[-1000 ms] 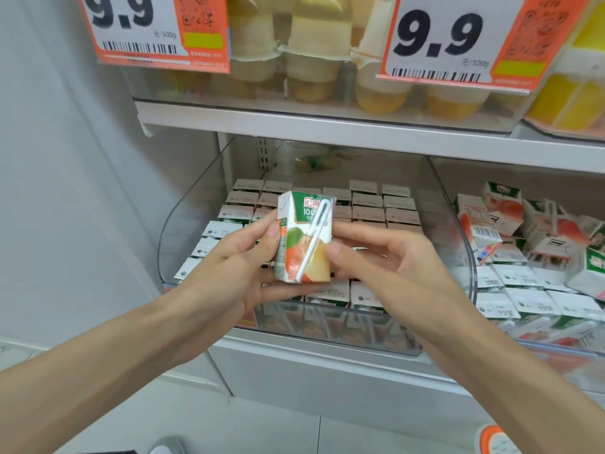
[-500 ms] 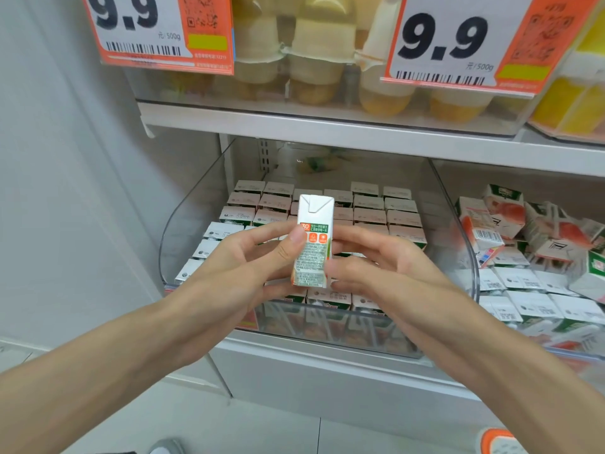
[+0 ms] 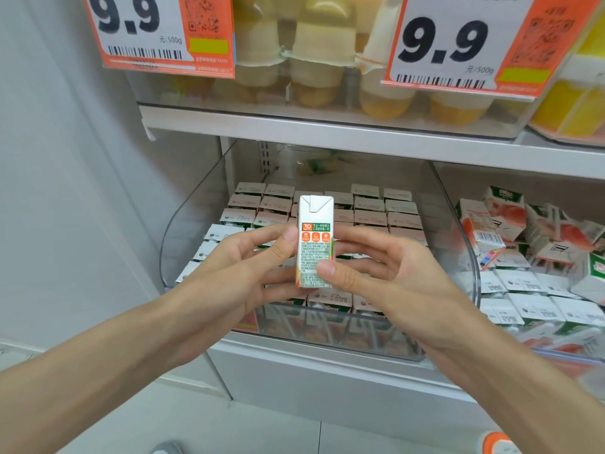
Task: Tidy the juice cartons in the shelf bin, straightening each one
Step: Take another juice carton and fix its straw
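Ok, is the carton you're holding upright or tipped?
Upright: the juice carton stands vertical, folded top uppermost, its print reading level, pinched between the left hand and right hand.

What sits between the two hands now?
A single juice carton, upright, text panel facing the camera, pinched by the left hand and the right hand. The head view shows it.
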Demonstrator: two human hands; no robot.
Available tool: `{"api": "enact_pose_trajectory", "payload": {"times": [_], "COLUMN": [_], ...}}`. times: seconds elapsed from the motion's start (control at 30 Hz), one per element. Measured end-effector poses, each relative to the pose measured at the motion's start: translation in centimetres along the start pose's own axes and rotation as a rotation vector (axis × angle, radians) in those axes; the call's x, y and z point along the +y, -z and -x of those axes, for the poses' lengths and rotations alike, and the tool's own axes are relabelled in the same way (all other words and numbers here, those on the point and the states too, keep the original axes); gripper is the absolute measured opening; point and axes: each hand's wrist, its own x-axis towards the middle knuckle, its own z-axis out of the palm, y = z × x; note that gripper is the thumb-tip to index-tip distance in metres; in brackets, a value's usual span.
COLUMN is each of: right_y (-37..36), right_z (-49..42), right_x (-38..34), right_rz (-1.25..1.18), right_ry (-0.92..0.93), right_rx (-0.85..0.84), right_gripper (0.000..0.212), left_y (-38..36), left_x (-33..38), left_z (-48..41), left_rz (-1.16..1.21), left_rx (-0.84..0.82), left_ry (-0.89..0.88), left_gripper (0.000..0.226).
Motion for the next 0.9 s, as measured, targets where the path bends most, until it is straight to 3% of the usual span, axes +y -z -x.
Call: {"api": "enact_pose_trajectory", "payload": {"times": [0.3,0.43,0.9], "right_y": [-0.19,-0.49,-0.17], "right_z": [-0.14,-0.25,-0.34], "right_x": [-0.04,0.03,0.10], "right_rz": [-0.030,-0.007,-0.012], "right_ry": [0.043,0.052,0.003], "right_rx": [0.077,0.085,0.176], "right_gripper": [0.018,0.029,0.029], "left_y": [0.52,0.51,0.52], "left_x": [-0.11,-0.14,0.15], "left_z": [-0.25,-0.35,-0.53], "left_rz": [0.017,-0.021,0.111], "left_rx": [0.046,0.104,0.083], "left_ry": [-0.008,-0.025,0.063], "left_gripper": [0.037,0.036,0.034]}}
